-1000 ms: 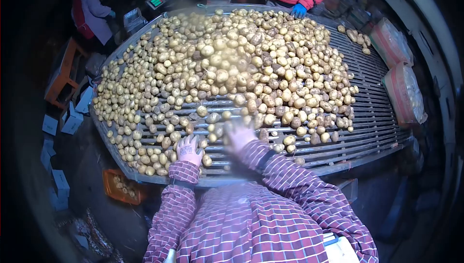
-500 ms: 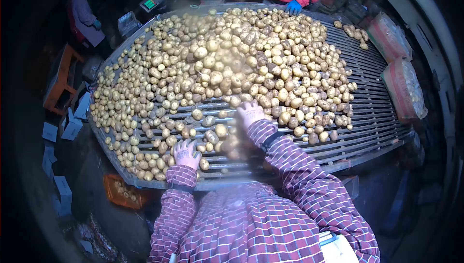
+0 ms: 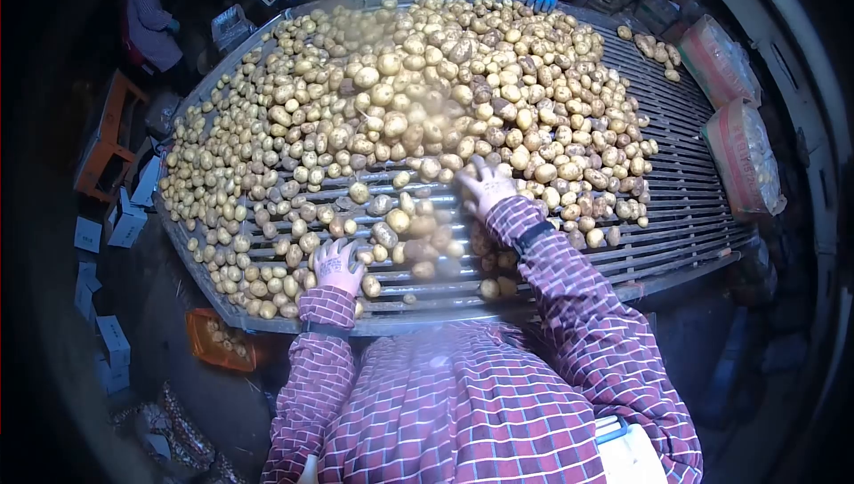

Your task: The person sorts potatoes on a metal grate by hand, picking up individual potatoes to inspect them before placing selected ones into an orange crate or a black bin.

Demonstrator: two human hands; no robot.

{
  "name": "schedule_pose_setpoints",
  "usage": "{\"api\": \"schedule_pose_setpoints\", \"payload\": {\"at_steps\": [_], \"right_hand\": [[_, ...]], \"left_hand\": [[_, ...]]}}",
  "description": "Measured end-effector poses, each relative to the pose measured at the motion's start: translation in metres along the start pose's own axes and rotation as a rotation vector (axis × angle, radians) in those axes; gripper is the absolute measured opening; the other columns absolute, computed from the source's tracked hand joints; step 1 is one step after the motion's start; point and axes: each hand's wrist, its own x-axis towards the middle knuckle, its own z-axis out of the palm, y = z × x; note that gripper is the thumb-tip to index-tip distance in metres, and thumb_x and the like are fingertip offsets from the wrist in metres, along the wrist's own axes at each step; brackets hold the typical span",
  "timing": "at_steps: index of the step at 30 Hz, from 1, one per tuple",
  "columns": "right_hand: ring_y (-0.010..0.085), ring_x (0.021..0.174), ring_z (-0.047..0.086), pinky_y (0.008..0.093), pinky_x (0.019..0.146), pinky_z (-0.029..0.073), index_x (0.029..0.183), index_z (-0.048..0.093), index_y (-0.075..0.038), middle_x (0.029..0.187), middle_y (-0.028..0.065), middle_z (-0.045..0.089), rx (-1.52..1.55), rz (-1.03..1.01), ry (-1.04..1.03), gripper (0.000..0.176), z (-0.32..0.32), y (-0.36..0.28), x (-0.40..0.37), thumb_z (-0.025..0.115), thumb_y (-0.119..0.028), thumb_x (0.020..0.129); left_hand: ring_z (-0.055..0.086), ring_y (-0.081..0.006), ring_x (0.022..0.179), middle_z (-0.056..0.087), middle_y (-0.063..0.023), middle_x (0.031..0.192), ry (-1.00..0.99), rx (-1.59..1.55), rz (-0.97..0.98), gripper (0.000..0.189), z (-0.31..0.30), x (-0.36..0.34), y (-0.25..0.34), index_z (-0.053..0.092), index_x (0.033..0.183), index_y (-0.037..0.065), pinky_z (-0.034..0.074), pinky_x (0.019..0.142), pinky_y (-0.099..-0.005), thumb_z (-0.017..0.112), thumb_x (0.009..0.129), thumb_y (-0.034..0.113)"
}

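Grate [image 3: 685,208] of metal slats carries a broad pile of potatoes [image 3: 418,84], lying ahead of both gloved hands. Right hand [image 3: 485,186] is nearer the pile, fingers spread wide and flat on its near edge, holding nothing. Left hand [image 3: 338,263] rests by the front rim, fingers loosely open on small potatoes. Between the hands lie blurred potatoes, round, pale yellow, dusty.

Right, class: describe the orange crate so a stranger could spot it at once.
Start at the big slatted table heaped with potatoes. Under its near edge, below the person's left hand, sits the orange crate. Unlike the pale boxes beside it, it is orange and holds potatoes.
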Motion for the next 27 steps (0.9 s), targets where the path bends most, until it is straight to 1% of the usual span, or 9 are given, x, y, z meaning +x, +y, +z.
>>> {"api": "schedule_pose_setpoints", "payload": {"at_steps": [2, 6, 8, 11, 14, 17, 22, 25, 27], "right_hand": [[0.0327, 0.139, 0.029, 0.0413, 0.113, 0.029, 0.142, 0.038, -0.020, 0.153, 0.0144, 0.025, 0.699, -0.304, 0.034, 0.062, 0.026, 0.014, 0.002, 0.064, -0.024, 0.086], [0.0305, 0.119, 0.052, 0.0380, 0.102, 0.042, 0.125, 0.057, -0.012, 0.129, 0.0168, 0.054, 0.839, 0.161, 0.497, 0.043, 0.033, 0.041, -0.019, 0.063, -0.022, 0.084], [0.0313, 0.108, 0.059, 0.0397, 0.097, 0.045, 0.114, 0.065, -0.013, 0.116, 0.0157, 0.062, 0.971, 0.258, 0.254, 0.032, 0.052, 0.068, -0.031, 0.061, -0.027, 0.086], [0.0338, 0.100, 0.062, 0.0429, 0.089, 0.048, 0.102, 0.069, -0.015, 0.109, 0.0134, 0.065, 0.544, 0.239, 0.069, 0.030, 0.027, 0.027, -0.072, 0.059, -0.038, 0.087], [0.0364, 0.101, 0.061, 0.0429, 0.087, 0.048, 0.119, 0.052, -0.008, 0.110, 0.0196, 0.062, 0.260, 0.238, -0.048, 0.046, 0.045, -0.021, -0.075, 0.067, -0.032, 0.082], [0.0390, 0.102, 0.060, 0.0440, 0.089, 0.048, 0.119, 0.050, -0.007, 0.110, 0.0238, 0.061, 0.526, 0.233, -0.040, 0.049, 0.037, -0.022, -0.077, 0.067, -0.032, 0.081], [0.0173, 0.101, 0.059, 0.0294, 0.085, 0.050, 0.132, 0.046, -0.005, 0.116, 0.0104, 0.059, 1.546, 0.145, 0.126, 0.067, 0.052, 0.028, -0.079, 0.075, -0.022, 0.075], [0.0108, 0.076, 0.061, 0.0229, 0.065, 0.048, 0.111, 0.060, -0.007, 0.088, 0.0057, 0.068, 1.670, 0.309, 0.054, 0.042, 0.049, 0.040, -0.052, 0.075, -0.025, 0.076], [0.0169, 0.077, 0.064, 0.0297, 0.071, 0.051, 0.095, 0.067, -0.007, 0.080, 0.0087, 0.069, 1.329, 0.252, 0.157, 0.031, 0.040, 0.026, -0.024, 0.073, -0.031, 0.077]], "left_hand": [[0.042, -0.0298, 0.124, 0.053, -0.0069, 0.125, -0.010, -0.007, -0.008, 0.049, 0.000, 0.001, -0.001, 0.061, 0.119, 0.017, 0.026, 0.108, -0.0495, 0.070, 0.072, 0.027], [0.041, -0.0289, 0.125, 0.052, -0.0066, 0.127, -0.012, -0.034, 0.000, 0.052, 0.008, 0.000, -0.011, 0.059, 0.121, 0.020, 0.025, 0.109, -0.0491, 0.070, 0.071, 0.026], [0.041, -0.0289, 0.125, 0.053, -0.0060, 0.126, -0.019, -0.040, 0.007, 0.051, 0.009, 0.002, -0.010, 0.060, 0.121, 0.020, 0.025, 0.109, -0.0491, 0.070, 0.072, 0.027], [0.042, -0.0291, 0.123, 0.054, -0.0048, 0.124, -0.060, -0.018, -0.002, 0.049, -0.002, 0.004, -0.001, 0.060, 0.120, 0.019, 0.025, 0.108, -0.0489, 0.069, 0.073, 0.029], [0.043, -0.0285, 0.123, 0.054, -0.0043, 0.123, -0.033, -0.004, 0.016, 0.048, 0.007, 0.005, -0.008, 0.061, 0.119, 0.019, 0.026, 0.108, -0.0487, 0.069, 0.073, 0.029], [0.045, -0.0280, 0.121, 0.055, -0.0045, 0.123, -0.007, 0.001, 0.030, 0.048, 0.004, 0.004, -0.006, 0.061, 0.117, 0.020, 0.028, 0.106, -0.0476, 0.070, 0.071, 0.027], [0.044, -0.0287, 0.122, 0.054, -0.0055, 0.124, -0.016, -0.041, 0.027, 0.050, 0.005, 0.003, -0.010, 0.060, 0.120, 0.021, 0.028, 0.107, -0.0474, 0.070, 0.071, 0.028], [0.044, -0.0291, 0.121, 0.055, -0.0065, 0.124, -0.035, 0.017, 0.028, 0.050, 0.000, 0.004, -0.004, 0.060, 0.120, 0.021, 0.029, 0.107, -0.0475, 0.070, 0.072, 0.029], [0.046, -0.0293, 0.118, 0.056, -0.0062, 0.120, 0.013, 0.000, 0.015, 0.044, 0.012, 0.001, -0.005, 0.062, 0.116, 0.020, 0.029, 0.106, -0.0477, 0.068, 0.073, 0.029]]}}
